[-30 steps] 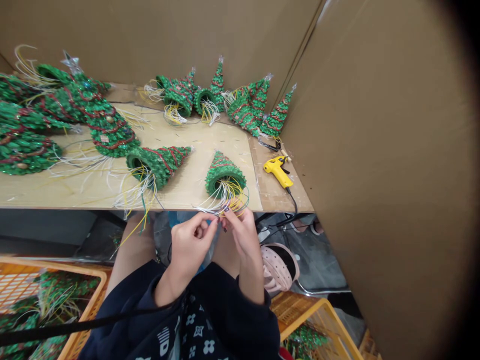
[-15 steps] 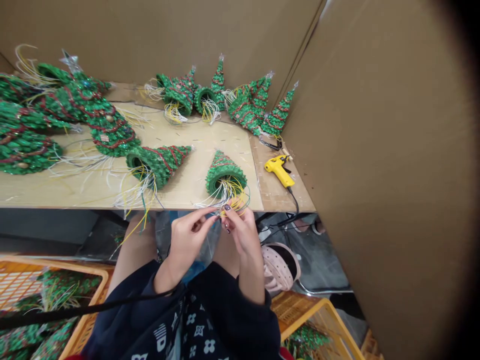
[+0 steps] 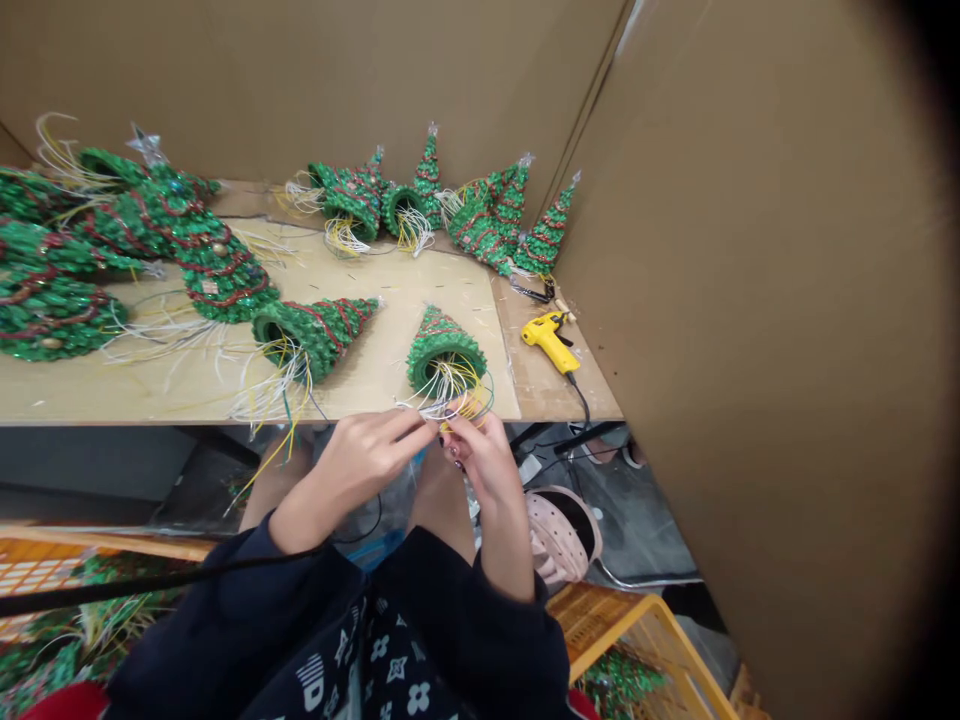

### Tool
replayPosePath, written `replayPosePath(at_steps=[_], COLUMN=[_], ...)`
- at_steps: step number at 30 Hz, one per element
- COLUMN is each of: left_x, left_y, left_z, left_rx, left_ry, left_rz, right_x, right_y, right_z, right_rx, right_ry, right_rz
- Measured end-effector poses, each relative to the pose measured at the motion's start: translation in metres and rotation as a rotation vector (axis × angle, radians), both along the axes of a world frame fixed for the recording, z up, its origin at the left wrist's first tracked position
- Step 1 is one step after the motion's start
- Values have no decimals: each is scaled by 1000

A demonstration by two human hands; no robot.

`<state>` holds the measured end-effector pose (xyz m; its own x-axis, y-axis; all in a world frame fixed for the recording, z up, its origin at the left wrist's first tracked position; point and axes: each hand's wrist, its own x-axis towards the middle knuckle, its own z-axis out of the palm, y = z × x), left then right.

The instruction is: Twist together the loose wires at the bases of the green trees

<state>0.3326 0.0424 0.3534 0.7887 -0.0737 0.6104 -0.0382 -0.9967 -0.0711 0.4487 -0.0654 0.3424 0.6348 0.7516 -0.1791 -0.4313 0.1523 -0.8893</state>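
A small green Christmas tree (image 3: 445,338) lies on its side at the table's front edge, its hollow base facing me. White, yellow and green wires (image 3: 461,388) spill out of that base. My right hand (image 3: 484,450) is closed on some of these wires just past the edge. Beside it, the fingertips of my left hand (image 3: 379,440) are pinched together at the wire ends, meeting the right fingers. The exact wires between the fingertips are too small to make out. Left of this tree, another tree (image 3: 319,335) with red garland lies tipped, its wires hanging over the edge.
A yellow glue gun (image 3: 551,342) lies at the table's right end, its cord running over the edge. Decorated trees (image 3: 214,245) crowd the left; several more (image 3: 487,225) stand or lie at the back. Cardboard walls (image 3: 720,300) enclose the table. Orange crates (image 3: 652,615) flank my legs.
My left hand has turned, its forearm swinging out to the left, with its fingertips still at the wires. My right hand keeps its hold. The view has shifted slightly.
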Motion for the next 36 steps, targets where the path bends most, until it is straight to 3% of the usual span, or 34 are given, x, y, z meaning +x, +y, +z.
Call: replayPosePath(at_steps=[4, 7, 9, 12, 14, 16, 18, 23, 27, 31, 36], left_x=[3, 5, 6, 6, 7, 7, 9, 12, 14, 20, 33], left_y=[6, 8, 8, 8, 7, 6, 6, 5, 1, -8, -12], left_z=[7, 3, 0, -3, -3, -1, 2, 11, 22, 33, 40], left_rx=[93, -24, -122, -274, -382, -466, -514, -567, -621, -611, -469], left_ry=[-16, -94, -130, -126, -126, -138, -159, -225, -238, -246, -254], left_rz=[-79, -81, -71, -62, -63, -60, -49, -42, -11, 31, 105], right_x=[2, 2, 0, -4, -6, -5, -1, 16, 21, 15, 4], right_y=[0, -5, -13, -25, -29, -28, -21, -1, 2, 10, 34], right_z=[6, 5, 2, -6, -11, -14, -15, -9, 0, 2, -2], right_rx=[0, -13, -76, -198, -203, -162, -140, -48, -91, -113, -73], right_ry=[-31, -138, -297, -790, -1214, -1547, -1717, -1783, -1757, -1671, -1458], right_rz=[26, 64, -50, -489, -671, -659, -620, -551, -509, -704, -967])
